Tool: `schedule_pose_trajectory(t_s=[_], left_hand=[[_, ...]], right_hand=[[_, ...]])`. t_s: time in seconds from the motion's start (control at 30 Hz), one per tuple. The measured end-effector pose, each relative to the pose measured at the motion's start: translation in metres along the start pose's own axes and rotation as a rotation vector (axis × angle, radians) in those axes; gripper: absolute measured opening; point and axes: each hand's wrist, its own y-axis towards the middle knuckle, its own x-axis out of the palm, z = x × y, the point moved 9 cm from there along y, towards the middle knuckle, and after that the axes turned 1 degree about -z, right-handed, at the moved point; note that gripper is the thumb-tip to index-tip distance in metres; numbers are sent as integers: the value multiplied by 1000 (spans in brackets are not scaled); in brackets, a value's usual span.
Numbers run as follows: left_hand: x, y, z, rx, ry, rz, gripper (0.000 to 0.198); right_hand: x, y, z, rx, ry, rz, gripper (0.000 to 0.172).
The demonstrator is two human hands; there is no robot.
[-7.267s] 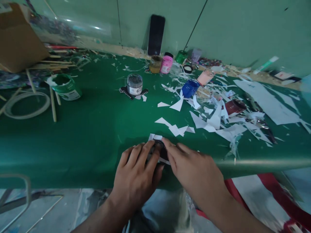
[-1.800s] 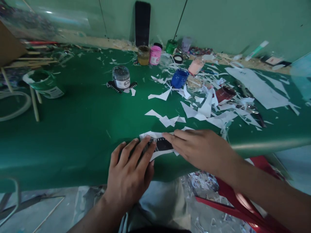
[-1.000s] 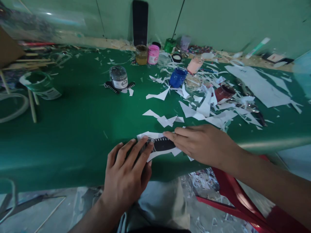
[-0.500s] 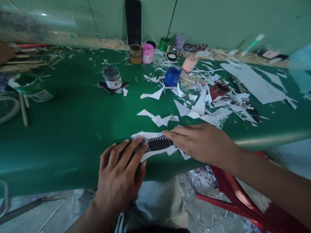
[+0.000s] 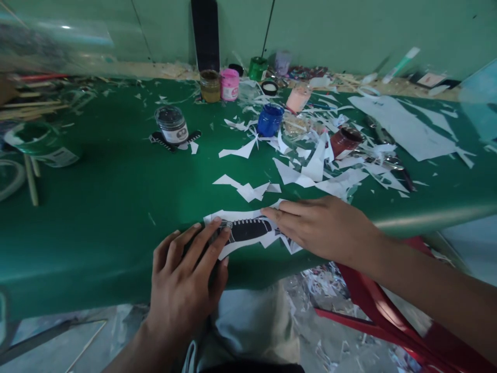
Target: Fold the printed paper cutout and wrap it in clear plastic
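Pressing on the left of the printed paper (image 5: 248, 230), your left hand (image 5: 186, 269) spreads its fingers; that sheet, near side of the table (image 5: 104, 217), looks light, limp, creasable, so hold its white margins (image 5: 240, 214). Your right hand (image 5: 322, 223) covers the right end, pinch unclear; far right, scraps (image 5: 319, 161) and a maroon jar (image 5: 345, 141) crowd in.

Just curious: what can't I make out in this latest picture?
All in the head view:
Both ends of the printed paper: partly covered by the left hand and right hand.
Middle of the black cutouts: hidden by the black paint jar.
Jar label wording: too small and blurred.
Top of the smartphone: cut off by the upper edge.
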Motion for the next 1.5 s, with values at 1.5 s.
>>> schedule_pose_trajectory(t_s=[1.5], left_hand=[[3, -1, 0, 12, 24, -23, 38]], right_hand=[[8, -20, 6, 148, 100, -146, 50]])
